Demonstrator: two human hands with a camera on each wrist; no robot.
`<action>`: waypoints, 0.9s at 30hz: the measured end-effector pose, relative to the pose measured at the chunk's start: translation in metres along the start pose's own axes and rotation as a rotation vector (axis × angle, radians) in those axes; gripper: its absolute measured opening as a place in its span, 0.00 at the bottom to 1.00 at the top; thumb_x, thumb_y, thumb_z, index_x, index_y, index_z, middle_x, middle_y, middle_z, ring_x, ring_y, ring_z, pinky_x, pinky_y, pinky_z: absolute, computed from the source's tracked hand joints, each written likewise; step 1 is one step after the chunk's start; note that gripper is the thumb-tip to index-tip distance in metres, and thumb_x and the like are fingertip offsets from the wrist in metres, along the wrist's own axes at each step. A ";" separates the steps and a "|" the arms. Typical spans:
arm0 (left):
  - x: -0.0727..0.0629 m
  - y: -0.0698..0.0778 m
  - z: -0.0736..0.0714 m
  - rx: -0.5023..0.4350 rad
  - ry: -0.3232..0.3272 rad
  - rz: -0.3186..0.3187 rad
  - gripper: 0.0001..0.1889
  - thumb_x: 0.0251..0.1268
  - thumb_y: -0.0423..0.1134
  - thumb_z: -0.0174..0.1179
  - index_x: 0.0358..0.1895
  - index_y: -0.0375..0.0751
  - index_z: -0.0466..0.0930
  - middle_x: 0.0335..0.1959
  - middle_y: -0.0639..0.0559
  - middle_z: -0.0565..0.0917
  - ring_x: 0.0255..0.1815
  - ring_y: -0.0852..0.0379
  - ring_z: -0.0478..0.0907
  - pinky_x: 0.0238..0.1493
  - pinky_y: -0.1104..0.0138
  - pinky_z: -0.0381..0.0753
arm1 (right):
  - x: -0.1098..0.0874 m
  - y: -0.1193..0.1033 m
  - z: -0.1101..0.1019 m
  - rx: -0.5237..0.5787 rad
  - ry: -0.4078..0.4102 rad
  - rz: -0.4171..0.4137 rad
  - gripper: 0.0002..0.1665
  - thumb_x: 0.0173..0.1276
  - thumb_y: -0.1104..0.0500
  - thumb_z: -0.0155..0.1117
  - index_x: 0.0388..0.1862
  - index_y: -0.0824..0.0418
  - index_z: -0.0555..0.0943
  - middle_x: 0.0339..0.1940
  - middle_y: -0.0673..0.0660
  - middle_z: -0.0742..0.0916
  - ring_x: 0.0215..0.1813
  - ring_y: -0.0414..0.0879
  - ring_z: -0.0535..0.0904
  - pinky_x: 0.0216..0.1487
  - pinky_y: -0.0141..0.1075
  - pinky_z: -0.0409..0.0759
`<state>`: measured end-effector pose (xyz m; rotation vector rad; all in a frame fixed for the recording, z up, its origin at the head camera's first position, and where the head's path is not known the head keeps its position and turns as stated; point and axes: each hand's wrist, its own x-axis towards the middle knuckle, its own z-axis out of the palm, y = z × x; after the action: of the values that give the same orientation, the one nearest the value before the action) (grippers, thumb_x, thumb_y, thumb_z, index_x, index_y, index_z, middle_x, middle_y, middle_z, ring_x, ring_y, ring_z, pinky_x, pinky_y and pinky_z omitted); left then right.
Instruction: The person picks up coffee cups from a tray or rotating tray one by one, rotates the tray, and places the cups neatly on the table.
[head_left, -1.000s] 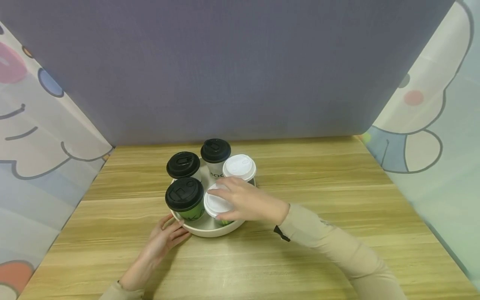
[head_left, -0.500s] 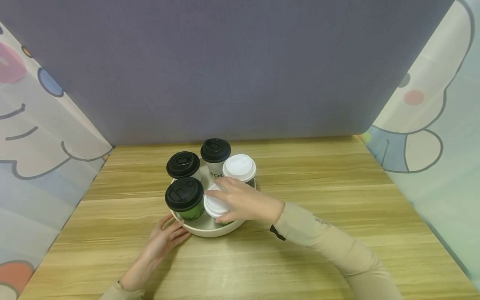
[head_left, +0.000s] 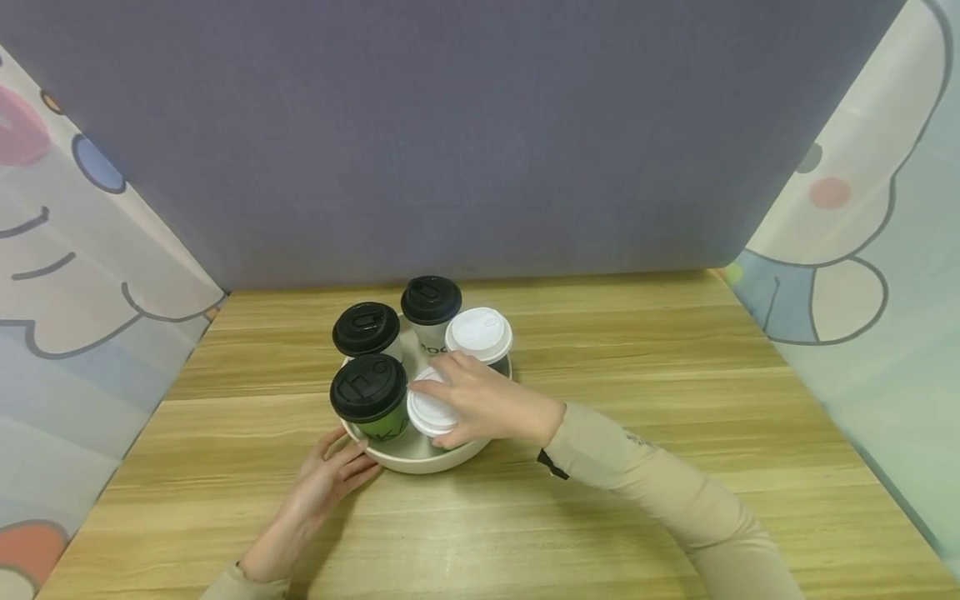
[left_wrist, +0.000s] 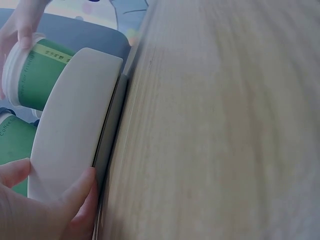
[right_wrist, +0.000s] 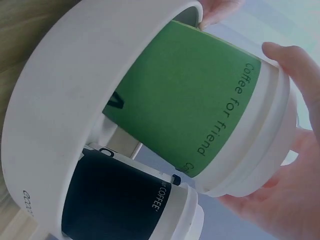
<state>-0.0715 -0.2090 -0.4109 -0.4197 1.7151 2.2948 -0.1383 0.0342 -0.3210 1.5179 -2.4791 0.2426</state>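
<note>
In the head view, a round white tray (head_left: 420,464) holds several lidded paper coffee cups. My right hand (head_left: 491,404) grips the white lid of the front-right green coffee cup (right_wrist: 195,95), fingers over the far side and thumb at the near side. This cup stands inside the tray's rim, as the right wrist view shows. My left hand (head_left: 330,475) holds the tray's front-left edge; in the left wrist view its thumb and fingers lie on either side of the wall. Beside it stands a green cup with a black lid (head_left: 369,389).
Two white cups with black lids, one at the back left (head_left: 367,330) and one at the back (head_left: 431,302), share the tray with a dark cup under a white lid (head_left: 480,333). A wooden table (head_left: 637,358) lies beneath; a grey panel (head_left: 480,142) stands behind.
My right hand and sleeve have shifted slightly left, with the fingers closer round the white lid. The left hand and the tray have not visibly moved.
</note>
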 end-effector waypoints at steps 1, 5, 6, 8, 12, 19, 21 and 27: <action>0.000 0.000 0.000 -0.002 0.001 -0.002 0.38 0.61 0.29 0.48 0.66 0.30 0.31 0.45 0.39 0.71 0.41 0.52 0.77 0.53 0.57 0.74 | 0.000 0.000 -0.001 0.006 0.007 0.001 0.38 0.46 0.40 0.65 0.56 0.55 0.72 0.54 0.62 0.73 0.54 0.51 0.67 0.61 0.39 0.65; 0.000 0.000 0.000 -0.009 0.002 -0.008 0.38 0.61 0.28 0.48 0.66 0.30 0.31 0.43 0.41 0.72 0.40 0.53 0.78 0.53 0.57 0.74 | -0.001 -0.002 -0.009 0.023 0.042 0.005 0.38 0.46 0.40 0.65 0.55 0.56 0.72 0.53 0.61 0.73 0.53 0.51 0.68 0.56 0.39 0.70; 0.000 0.000 0.000 -0.010 0.001 -0.009 0.38 0.61 0.28 0.48 0.66 0.31 0.31 0.43 0.41 0.72 0.41 0.53 0.78 0.53 0.57 0.74 | -0.002 -0.002 -0.012 0.028 0.049 0.005 0.38 0.45 0.40 0.66 0.55 0.56 0.72 0.52 0.61 0.73 0.52 0.51 0.68 0.55 0.38 0.71; 0.000 0.000 0.000 -0.006 0.000 -0.007 0.38 0.61 0.28 0.48 0.66 0.31 0.31 0.44 0.40 0.71 0.41 0.53 0.77 0.53 0.57 0.74 | -0.003 -0.002 -0.017 0.029 0.056 0.008 0.39 0.45 0.40 0.66 0.56 0.55 0.71 0.52 0.60 0.73 0.52 0.51 0.68 0.54 0.38 0.72; 0.000 0.000 0.000 0.001 0.000 -0.001 0.38 0.61 0.28 0.47 0.66 0.31 0.31 0.46 0.38 0.71 0.41 0.52 0.77 0.53 0.57 0.74 | -0.007 -0.003 -0.026 0.044 0.057 0.021 0.39 0.46 0.40 0.65 0.56 0.55 0.70 0.54 0.60 0.72 0.54 0.51 0.66 0.55 0.40 0.71; 0.001 -0.001 -0.001 -0.013 0.000 0.001 0.38 0.61 0.28 0.48 0.66 0.31 0.31 0.44 0.39 0.71 0.41 0.52 0.77 0.53 0.57 0.74 | -0.016 -0.002 -0.042 0.061 0.115 0.031 0.38 0.45 0.41 0.66 0.55 0.55 0.71 0.55 0.62 0.71 0.54 0.53 0.66 0.54 0.42 0.73; 0.001 -0.001 -0.001 -0.011 -0.001 0.001 0.38 0.62 0.29 0.48 0.66 0.31 0.31 0.44 0.39 0.72 0.41 0.52 0.77 0.53 0.57 0.74 | -0.019 0.000 -0.047 0.052 0.142 0.024 0.39 0.44 0.42 0.67 0.55 0.56 0.72 0.54 0.63 0.72 0.53 0.53 0.67 0.53 0.43 0.73; 0.001 -0.002 -0.001 -0.007 0.000 0.003 0.38 0.62 0.29 0.48 0.66 0.31 0.31 0.45 0.38 0.71 0.41 0.52 0.77 0.53 0.57 0.74 | -0.032 0.006 -0.060 0.037 0.204 0.026 0.39 0.42 0.44 0.68 0.54 0.57 0.72 0.51 0.64 0.73 0.51 0.55 0.67 0.51 0.43 0.74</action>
<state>-0.0720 -0.2092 -0.4131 -0.4190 1.7098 2.3039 -0.1235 0.0793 -0.2720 1.3990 -2.3469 0.4281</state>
